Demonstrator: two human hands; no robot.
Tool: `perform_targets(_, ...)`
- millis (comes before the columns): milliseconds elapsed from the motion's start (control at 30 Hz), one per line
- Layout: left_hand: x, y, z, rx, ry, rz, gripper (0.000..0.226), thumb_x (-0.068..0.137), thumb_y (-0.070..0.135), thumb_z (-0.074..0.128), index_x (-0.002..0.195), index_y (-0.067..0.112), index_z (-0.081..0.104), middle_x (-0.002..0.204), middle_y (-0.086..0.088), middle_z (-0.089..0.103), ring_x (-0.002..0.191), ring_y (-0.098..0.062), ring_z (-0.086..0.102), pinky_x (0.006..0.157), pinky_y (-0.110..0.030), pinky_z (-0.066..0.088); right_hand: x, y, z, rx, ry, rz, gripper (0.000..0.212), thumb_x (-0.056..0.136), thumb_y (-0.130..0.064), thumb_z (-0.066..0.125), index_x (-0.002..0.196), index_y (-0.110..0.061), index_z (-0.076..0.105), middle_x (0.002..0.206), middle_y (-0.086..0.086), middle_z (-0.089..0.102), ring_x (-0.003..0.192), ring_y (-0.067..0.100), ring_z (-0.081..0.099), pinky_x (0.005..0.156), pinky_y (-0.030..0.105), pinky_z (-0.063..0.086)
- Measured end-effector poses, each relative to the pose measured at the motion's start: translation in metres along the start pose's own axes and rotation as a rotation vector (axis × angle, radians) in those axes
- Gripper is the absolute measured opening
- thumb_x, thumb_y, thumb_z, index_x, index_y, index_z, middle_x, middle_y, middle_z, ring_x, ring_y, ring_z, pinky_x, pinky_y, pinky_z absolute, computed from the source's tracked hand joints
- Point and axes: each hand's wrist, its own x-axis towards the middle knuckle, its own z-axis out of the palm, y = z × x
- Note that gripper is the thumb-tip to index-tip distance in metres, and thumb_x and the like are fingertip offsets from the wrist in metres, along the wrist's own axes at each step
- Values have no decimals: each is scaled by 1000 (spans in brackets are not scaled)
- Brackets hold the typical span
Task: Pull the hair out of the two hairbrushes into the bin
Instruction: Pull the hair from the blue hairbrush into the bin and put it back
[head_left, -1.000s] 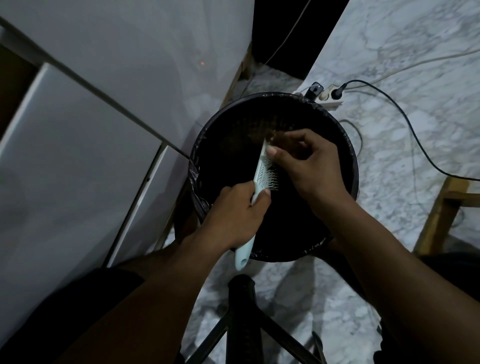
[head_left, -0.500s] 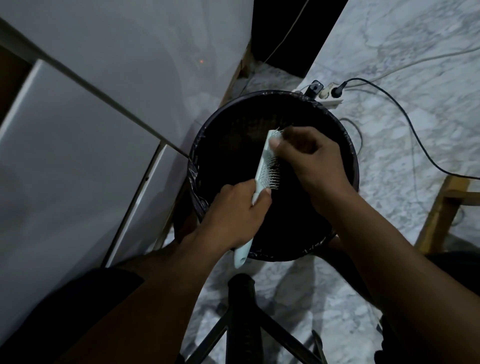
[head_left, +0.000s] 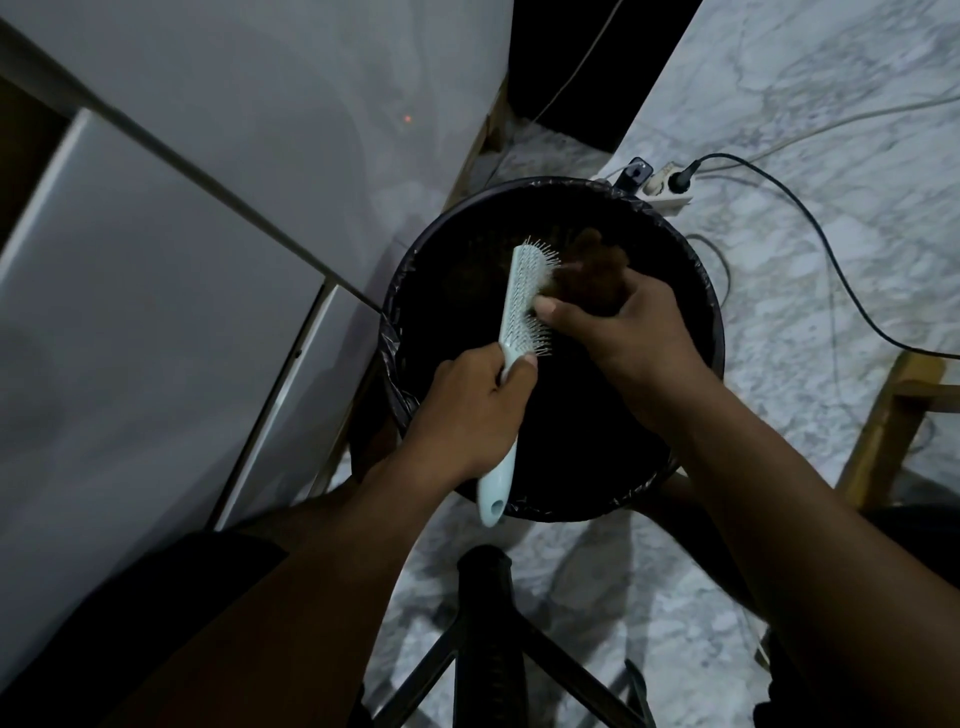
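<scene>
Over the bin (head_left: 696, 291), I have the pale hairbrush (head_left: 521, 306) and a clump of brown hair (head_left: 592, 273) in my hands.

My left hand (head_left: 470, 410) is wrapped tight round the brush handle, bristles facing right, head tilted up over the black-lined bin on the marble floor (head_left: 831, 249). My right hand (head_left: 623, 332) is pinched closed on the hair, which touches the bristles. A white power strip (head_left: 667, 189) lies just behind the bin.
</scene>
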Motion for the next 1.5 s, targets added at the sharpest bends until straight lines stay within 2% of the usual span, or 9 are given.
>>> perform_targets(67, 0, 0, 0, 7, -8, 6, 46, 101, 35, 53, 60, 17, 44, 48, 6, 45, 42, -6, 44, 42, -16, 31, 2, 3, 0, -126, 84, -36, 23, 83, -13, 81, 105, -8, 78, 96, 4, 80, 89, 15, 77, 82, 34, 62)
perform_targets(333, 3, 2, -3, -32, 11, -5, 45, 101, 34, 52, 63, 10, 50, 50, 6, 48, 42, -4, 44, 43, -17, 33, 3, 0, -1, 449, -29, 267, 18, 93, -4, 66, 111, -1, 69, 92, 8, 79, 82, 20, 76, 65, 35, 63)
perform_targets(567, -1, 2, 1, 11, -23, -3, 46, 101, 35, 53, 60, 17, 45, 48, 6, 47, 41, -6, 44, 41, -17, 32, 3, 8, 3, -103, 127, -108, 19, 76, -16, 87, 94, -15, 79, 91, 1, 80, 85, 11, 77, 79, 28, 60)
perform_targets(700, 1, 4, 0, -43, -17, 4, 47, 100, 35, 53, 64, 6, 51, 50, 5, 48, 43, -6, 45, 45, -24, 35, 2, 3, 2, 250, 132, 85, 6, 85, 0, 76, 83, -5, 73, 69, 3, 72, 60, 12, 69, 59, 26, 59)
perform_targets(800, 2, 3, -1, -50, -10, -10, 47, 101, 36, 53, 64, 7, 50, 48, 6, 46, 42, -6, 43, 45, -23, 34, 2, -1, 2, 414, 47, 240, 5, 89, -5, 72, 93, -3, 73, 80, 9, 74, 72, 22, 73, 65, 32, 62)
perform_targets(967, -2, 2, 1, 35, -41, -7, 43, 101, 37, 51, 61, 20, 44, 50, 5, 48, 42, -6, 44, 41, -17, 31, 1, 5, 6, -2, 70, -27, 39, 72, -28, 89, 104, -9, 78, 99, 3, 81, 93, 19, 78, 85, 38, 62)
perform_targets(1067, -4, 3, 2, 102, -46, 19, 44, 100, 39, 52, 61, 20, 44, 51, 5, 49, 42, -7, 46, 42, -18, 32, 5, 9, 3, -83, 176, -32, 31, 70, -32, 89, 95, -14, 82, 91, 0, 82, 87, 16, 79, 84, 43, 62)
perform_targets(1300, 3, -2, -8, 173, 57, -16, 42, 99, 45, 49, 65, 20, 48, 55, 4, 54, 47, -11, 53, 47, -25, 35, 7, -7, -3, 454, 128, 337, 9, 92, -7, 70, 85, -2, 66, 68, 9, 64, 54, 16, 65, 52, 25, 58)
perform_targets(1500, 7, -6, -13, 237, 177, -92, 42, 95, 54, 42, 70, 22, 52, 62, 6, 61, 57, -15, 62, 56, -34, 51, 7, -9, -21, -99, -22, 393, 30, 85, -13, 79, 111, -2, 68, 94, 14, 71, 75, 26, 69, 58, 33, 60)
